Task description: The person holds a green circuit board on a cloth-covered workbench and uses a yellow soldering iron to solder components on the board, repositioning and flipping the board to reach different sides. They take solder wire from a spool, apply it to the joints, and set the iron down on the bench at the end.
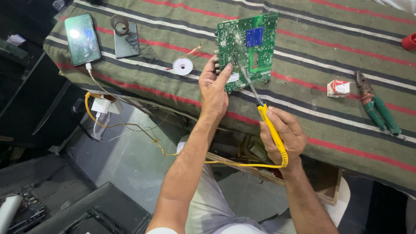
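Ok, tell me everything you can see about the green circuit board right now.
The green circuit board is rectangular, with a blue square patch, a rectangular cutout and connectors along its left edge. It lies on the striped cloth. The left hand grips its lower left corner, and the yellow-handled soldering iron in the right hand touches its face with the tip.

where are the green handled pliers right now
In the head view the green-handled metal pliers lie on the striped cloth-covered table at the far right, just right of a small red-and-white box, untouched by either hand.
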